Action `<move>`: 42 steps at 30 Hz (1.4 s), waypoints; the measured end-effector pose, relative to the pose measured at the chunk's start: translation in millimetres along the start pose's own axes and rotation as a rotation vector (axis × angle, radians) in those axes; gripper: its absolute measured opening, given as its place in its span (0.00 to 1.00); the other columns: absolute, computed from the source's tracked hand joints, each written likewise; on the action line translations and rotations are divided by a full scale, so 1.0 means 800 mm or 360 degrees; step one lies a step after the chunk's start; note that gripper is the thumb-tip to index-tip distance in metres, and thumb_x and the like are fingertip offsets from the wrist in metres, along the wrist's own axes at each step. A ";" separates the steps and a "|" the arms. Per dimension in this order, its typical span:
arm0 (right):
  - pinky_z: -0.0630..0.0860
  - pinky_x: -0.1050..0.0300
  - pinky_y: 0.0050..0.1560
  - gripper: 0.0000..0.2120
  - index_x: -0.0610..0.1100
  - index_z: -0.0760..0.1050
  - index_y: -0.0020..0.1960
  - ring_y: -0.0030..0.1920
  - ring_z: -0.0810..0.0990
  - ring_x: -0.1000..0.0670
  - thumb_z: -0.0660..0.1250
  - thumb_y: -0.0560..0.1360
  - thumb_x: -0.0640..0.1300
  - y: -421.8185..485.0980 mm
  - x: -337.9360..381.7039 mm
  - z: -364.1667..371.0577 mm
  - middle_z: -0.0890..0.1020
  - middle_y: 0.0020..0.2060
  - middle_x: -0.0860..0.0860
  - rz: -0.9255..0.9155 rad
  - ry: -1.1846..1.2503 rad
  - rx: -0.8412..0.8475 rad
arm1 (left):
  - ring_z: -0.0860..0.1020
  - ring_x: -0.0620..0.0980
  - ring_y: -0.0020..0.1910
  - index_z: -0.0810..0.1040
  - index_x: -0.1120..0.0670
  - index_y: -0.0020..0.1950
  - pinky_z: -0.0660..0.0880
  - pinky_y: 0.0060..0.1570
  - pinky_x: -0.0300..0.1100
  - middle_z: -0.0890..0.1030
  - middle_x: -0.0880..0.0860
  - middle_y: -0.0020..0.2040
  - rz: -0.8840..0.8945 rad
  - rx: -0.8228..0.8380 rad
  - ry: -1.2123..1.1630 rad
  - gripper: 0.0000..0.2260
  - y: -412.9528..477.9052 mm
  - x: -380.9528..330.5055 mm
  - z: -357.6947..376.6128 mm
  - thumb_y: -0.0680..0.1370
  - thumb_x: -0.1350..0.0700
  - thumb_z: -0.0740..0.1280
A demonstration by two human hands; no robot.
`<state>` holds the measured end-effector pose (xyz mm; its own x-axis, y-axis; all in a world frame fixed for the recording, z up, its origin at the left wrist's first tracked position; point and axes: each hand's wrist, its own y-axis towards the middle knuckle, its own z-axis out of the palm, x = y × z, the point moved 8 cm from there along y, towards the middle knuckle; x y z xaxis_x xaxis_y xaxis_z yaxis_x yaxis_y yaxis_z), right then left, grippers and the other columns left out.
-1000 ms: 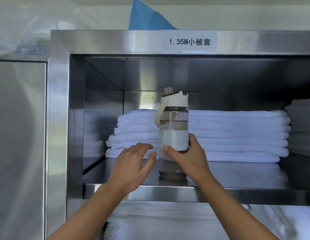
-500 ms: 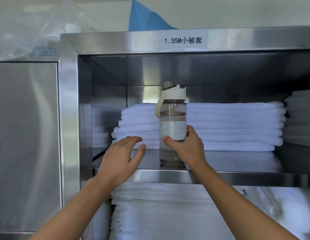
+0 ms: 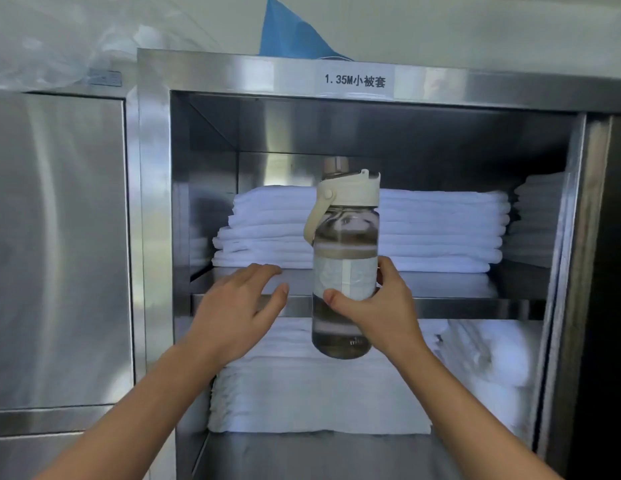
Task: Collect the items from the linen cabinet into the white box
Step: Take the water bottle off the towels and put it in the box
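A clear water bottle (image 3: 343,237) with a cream lid, a loop strap and a pale label hangs upright in front of the steel cabinet's upper shelf edge (image 3: 475,308). My right hand (image 3: 378,313) grips its lower body, thumb across the front. My left hand (image 3: 239,306) hovers just left of the bottle, fingers spread and relaxed, not touching it. Folded white linens (image 3: 440,230) are stacked at the back of the upper shelf. The white box is not in view.
More white linens (image 3: 319,393) fill the shelf below. A smaller white stack (image 3: 537,220) sits at the upper shelf's right end. A closed steel door (image 3: 59,244) stands to the left. Clear plastic (image 3: 59,39) and blue fabric (image 3: 288,32) lie on top.
The bottle has been lifted off the upper shelf and drawn out toward me, now in the air before the shelf edge. My left hand stays open beside it.
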<state>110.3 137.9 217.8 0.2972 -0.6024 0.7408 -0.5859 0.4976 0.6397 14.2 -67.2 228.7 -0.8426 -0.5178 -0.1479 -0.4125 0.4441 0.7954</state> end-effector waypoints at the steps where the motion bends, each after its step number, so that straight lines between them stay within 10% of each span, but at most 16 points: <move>1: 0.84 0.50 0.49 0.36 0.56 0.73 0.58 0.48 0.83 0.58 0.78 0.53 0.65 -0.016 -0.008 -0.002 0.84 0.48 0.60 0.0028 0.0009 -0.0008 | 0.77 0.46 0.56 0.75 0.48 0.64 0.72 0.51 0.44 0.79 0.44 0.59 0.0012 0.0015 -0.0034 0.22 -0.008 -0.004 0.002 0.80 0.39 0.52; 25: 0.81 0.63 0.51 0.39 0.60 0.69 0.66 0.55 0.80 0.60 0.81 0.59 0.61 -0.341 -0.024 -0.289 0.81 0.54 0.63 0.0391 -0.0503 -0.0369 | 0.76 0.46 0.54 0.74 0.44 0.64 0.73 0.51 0.46 0.77 0.39 0.58 0.0385 0.0625 -0.0581 0.22 -0.195 -0.296 0.094 0.79 0.36 0.50; 42: 0.81 0.54 0.55 0.35 0.59 0.73 0.60 0.53 0.82 0.60 0.79 0.55 0.61 -0.714 0.124 -0.498 0.84 0.50 0.62 0.0995 -0.1098 -0.1650 | 0.79 0.48 0.54 0.76 0.49 0.62 0.73 0.50 0.45 0.80 0.44 0.57 0.1324 0.1006 -0.1602 0.22 -0.368 -0.650 0.085 0.79 0.39 0.53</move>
<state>774.4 42.6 7.2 -0.4087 -0.1430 0.9014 0.4272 0.8428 0.3274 550.7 121.1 31.1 -0.6812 0.6507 -0.3355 0.4511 0.7340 0.5076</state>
